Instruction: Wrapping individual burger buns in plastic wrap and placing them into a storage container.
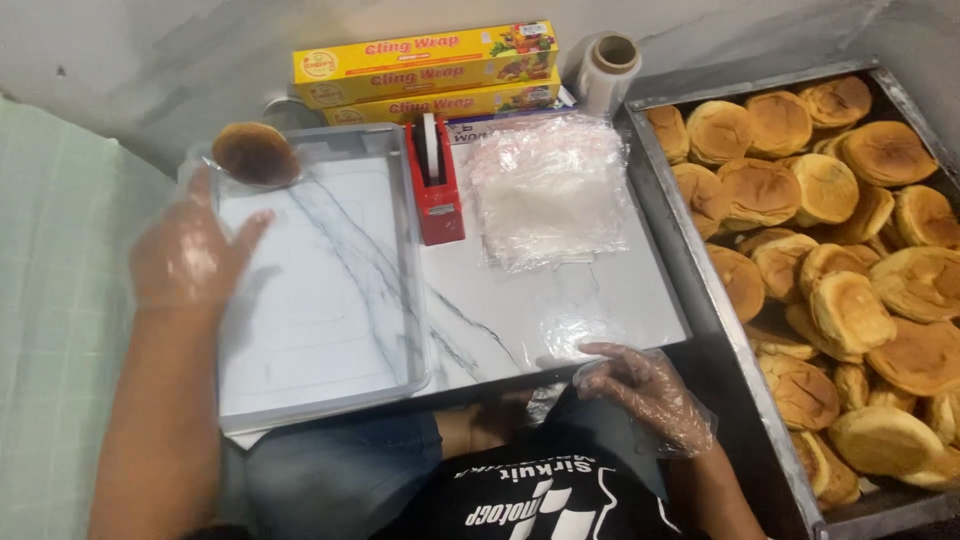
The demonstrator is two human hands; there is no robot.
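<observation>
My left hand (190, 255), in a thin clear plastic glove, hovers with fingers spread over the left rim of a clear plastic tray (320, 400). A single round brown bun (255, 153) sits at the tray's far left corner, just beyond my fingertips. My right hand (645, 390), also gloved, rests at the near edge of the white marble-patterned board (520, 300), fingertips touching a small clear plastic bag (575, 335) lying flat there. Neither hand grips anything.
A red tape dispenser (436, 185) stands mid-board beside a stack of clear plastic bags (550, 190). Two yellow wrap boxes (425, 65) and a film roll (608, 70) sit at the back. A large metal tray (690, 260) holding several brown buns (850, 310) fills the right.
</observation>
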